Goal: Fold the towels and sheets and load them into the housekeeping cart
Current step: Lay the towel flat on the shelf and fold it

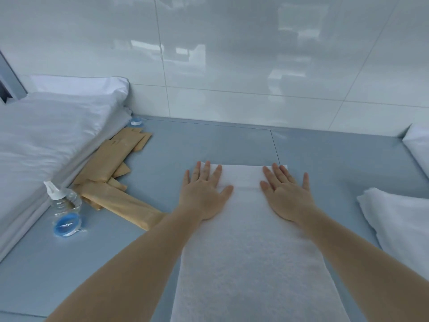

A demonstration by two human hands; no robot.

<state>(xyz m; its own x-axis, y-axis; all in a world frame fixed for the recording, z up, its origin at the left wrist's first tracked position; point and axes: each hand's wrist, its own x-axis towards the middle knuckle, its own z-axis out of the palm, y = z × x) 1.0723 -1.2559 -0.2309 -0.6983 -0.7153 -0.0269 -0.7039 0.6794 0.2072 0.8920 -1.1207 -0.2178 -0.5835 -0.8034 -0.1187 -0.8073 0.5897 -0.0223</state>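
Glossy white wall tiles back a grey-blue table (162, 159) where a white towel (250, 252) lies as a long strip, its long axis running straight away from the person. Both the left hand (204, 194) and right hand (285, 194) press flat on its far end, fingers spread and straight, equally near. It looks smooth, evenly edged and fluffy.

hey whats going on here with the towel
A person is flattening a white towel laid lengthwise on a grey-blue table. The left hand and right hand press flat on its far end, fingers spread. More white linen is piled at left, beside tan packets and a water bottle.
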